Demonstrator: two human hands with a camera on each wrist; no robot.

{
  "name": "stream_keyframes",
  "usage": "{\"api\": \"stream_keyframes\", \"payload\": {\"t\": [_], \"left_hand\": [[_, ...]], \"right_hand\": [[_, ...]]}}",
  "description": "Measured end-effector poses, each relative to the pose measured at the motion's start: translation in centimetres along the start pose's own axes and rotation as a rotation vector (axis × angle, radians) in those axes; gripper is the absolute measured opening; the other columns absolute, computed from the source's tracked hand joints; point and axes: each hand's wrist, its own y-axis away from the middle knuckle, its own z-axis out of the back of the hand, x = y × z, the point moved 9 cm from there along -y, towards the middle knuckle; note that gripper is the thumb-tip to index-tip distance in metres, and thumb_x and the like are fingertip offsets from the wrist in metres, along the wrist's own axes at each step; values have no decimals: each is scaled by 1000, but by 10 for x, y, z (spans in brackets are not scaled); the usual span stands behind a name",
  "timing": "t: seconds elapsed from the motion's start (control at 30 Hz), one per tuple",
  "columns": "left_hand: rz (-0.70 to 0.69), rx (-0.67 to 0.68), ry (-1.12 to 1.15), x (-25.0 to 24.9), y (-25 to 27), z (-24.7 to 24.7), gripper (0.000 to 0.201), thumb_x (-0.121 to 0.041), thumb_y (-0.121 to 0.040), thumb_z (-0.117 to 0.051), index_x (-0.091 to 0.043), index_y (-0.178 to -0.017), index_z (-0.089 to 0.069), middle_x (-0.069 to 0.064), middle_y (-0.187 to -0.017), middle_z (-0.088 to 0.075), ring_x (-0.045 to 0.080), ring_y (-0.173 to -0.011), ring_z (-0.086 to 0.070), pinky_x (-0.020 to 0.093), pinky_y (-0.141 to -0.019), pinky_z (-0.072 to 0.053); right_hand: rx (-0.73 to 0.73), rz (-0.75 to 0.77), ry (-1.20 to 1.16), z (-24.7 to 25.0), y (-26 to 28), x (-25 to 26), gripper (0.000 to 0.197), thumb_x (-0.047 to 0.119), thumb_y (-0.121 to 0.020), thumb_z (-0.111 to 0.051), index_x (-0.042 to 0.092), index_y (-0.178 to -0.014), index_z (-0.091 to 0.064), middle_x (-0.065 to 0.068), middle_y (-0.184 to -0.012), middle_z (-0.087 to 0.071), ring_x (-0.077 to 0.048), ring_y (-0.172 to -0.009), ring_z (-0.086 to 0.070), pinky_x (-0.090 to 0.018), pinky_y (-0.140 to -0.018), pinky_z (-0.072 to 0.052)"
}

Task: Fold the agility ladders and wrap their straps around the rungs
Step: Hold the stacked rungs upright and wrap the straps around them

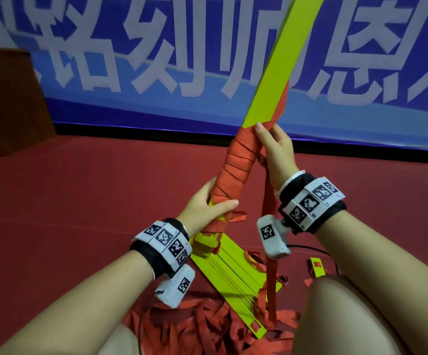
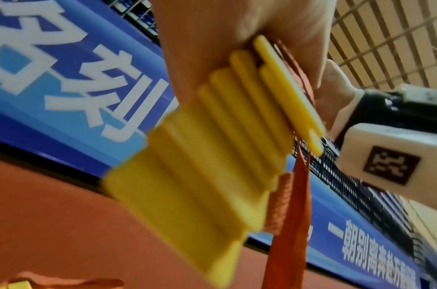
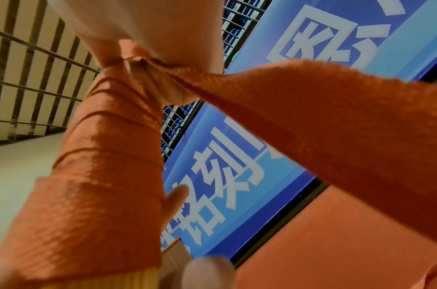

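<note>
Head view: rungs between hands.

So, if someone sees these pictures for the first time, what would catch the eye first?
Probably the bundle of yellow-green rungs, held up slanted at centre, its lower half wound in orange strap. The left hand grips it low and the right hand pinches the strap higher. Behind stands a blue banner with big white characters.

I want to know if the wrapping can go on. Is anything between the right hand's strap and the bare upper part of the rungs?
Nothing visible is. The right hand pinches the strap right at the top of the wrap, and the rungs above rise bare. The left hand grips lower down.
</note>
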Motion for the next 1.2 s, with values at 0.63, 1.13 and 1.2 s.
{"api": "stream_keyframes", "payload": {"t": [0.63,1.13,1.2], "left_hand": [[-40,-413,-586,0,2,29,67,-33,-87,-67,-43,-143,-31,2,-112,-66,31,-101,-62,34,-78,-46],[-222,-427,-633,-3,7,16,70,-25,-94,-54,-32,-153,-18,5,-104,-39,35,-103,-46,40,-92,-37],[-212,-424,-606,-5,7,19,73,-23,-90,-62,-35,-152,-23,3,-104,-40,33,-106,-48,34,-90,-35]], "right_hand": [[-54,-101,244,1,-6,-19,14,10,-93,-53,5,-81,-54,-7,-57,-36,-7,-30,-26,-17,-33,-19],[-78,2,240,-12,-5,-11,35,36,-82,-73,14,-107,-61,9,-83,-65,-5,-71,-60,-27,-67,-46],[-73,5,243,-8,-7,-13,29,33,-86,-70,15,-105,-58,11,-80,-60,-4,-66,-56,-23,-62,-42]]}}
